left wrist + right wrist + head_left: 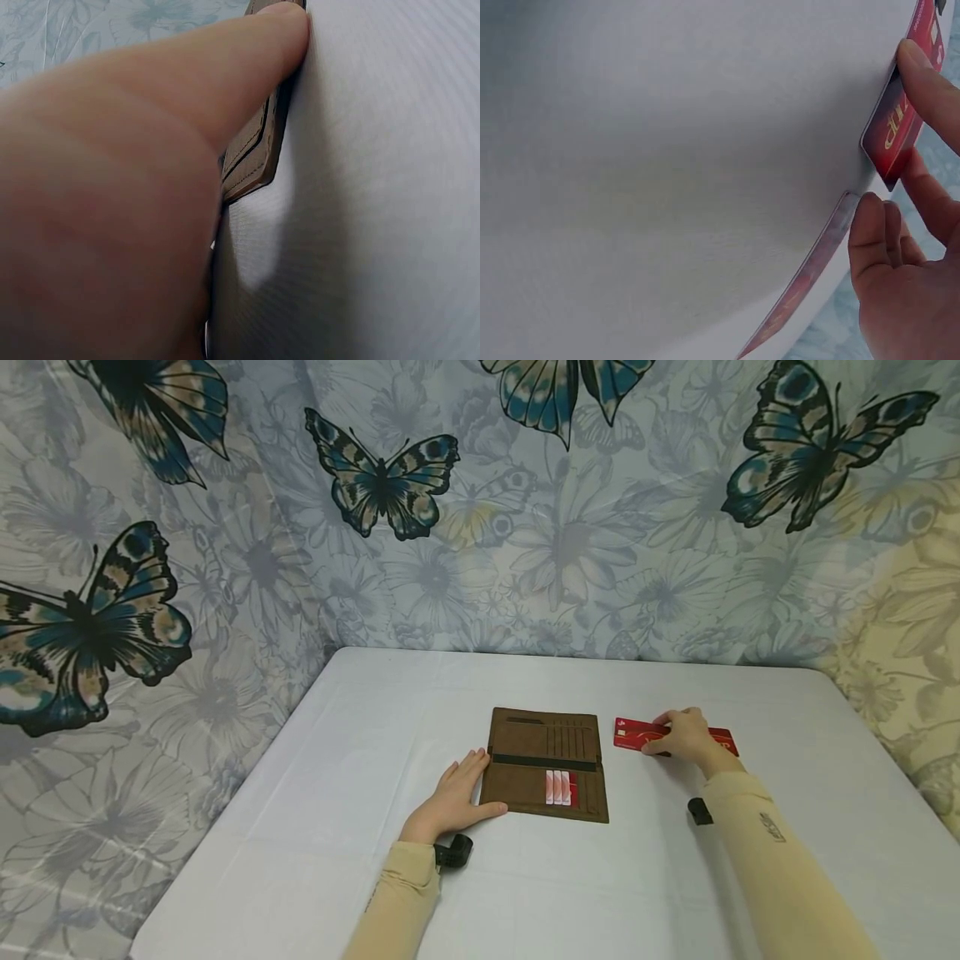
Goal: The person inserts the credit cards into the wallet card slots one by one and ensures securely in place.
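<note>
A brown wallet (545, 739) lies spread open on the table, a dark band across its middle. Red-and-white cards (561, 788) show in its lower half. My left hand (450, 802) rests at the wallet's left edge, fingers extended, thumb on the near left corner. To the right of the wallet, my right hand (686, 739) pinches a red card (904, 120) with gold lettering between thumb and fingers. Another red card (795, 292) lies on the table beside that hand; in the head view this card (726, 741) is partly covered by the hand.
A white cloth covers the table (360, 735). Behind it and to the left hang curtains with a flower and butterfly (382, 477) print. Dark wrist cameras (454, 852) are strapped to both wrists.
</note>
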Tool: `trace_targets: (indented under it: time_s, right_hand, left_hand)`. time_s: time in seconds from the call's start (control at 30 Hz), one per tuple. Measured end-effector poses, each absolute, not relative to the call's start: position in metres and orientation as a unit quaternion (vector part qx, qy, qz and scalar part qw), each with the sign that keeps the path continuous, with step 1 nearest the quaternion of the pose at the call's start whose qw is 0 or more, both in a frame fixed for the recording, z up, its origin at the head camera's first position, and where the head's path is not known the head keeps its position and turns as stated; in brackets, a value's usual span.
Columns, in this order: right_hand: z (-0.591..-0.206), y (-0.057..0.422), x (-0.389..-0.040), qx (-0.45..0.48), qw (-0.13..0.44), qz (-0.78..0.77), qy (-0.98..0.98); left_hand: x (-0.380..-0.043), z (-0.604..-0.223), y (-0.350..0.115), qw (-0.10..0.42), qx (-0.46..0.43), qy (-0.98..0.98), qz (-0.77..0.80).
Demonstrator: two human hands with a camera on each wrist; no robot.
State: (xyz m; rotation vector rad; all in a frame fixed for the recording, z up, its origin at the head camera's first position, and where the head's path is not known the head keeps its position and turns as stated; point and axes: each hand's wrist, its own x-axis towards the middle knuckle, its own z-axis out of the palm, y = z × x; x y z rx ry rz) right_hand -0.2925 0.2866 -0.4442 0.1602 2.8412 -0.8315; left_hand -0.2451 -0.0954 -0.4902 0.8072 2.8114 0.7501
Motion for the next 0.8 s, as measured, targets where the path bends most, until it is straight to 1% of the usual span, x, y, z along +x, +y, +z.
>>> trace_targets:
  time_s: [0.23, 0.47, 0.6, 0.8]
  right_hand:
    - [-0.442, 0.289, -0.285, 0.034, 0.066, -0.296, 0.952]
    - [-0.443, 0.3, -0.28, 0.007, 0.064, -0.311, 0.948]
    - [-0.446, 0.308, -0.277, -0.019, 0.048, -0.31, 0.949]
    - [-0.445, 0.312, -0.269, -0.026, 0.043, -0.324, 0.945]
  left_hand:
    - [-0.244, -0.49, -0.095, 0.06, 0.268, 0.929, 0.247]
    - [-0.244, -0.489, -0.095, 0.061, 0.269, 0.928, 0.25]
    - [-0.244, -0.49, -0.095, 0.062, 0.27, 0.928, 0.25]
    - [-0.245, -0.492, -0.097, 0.061, 0.269, 0.929, 0.248]
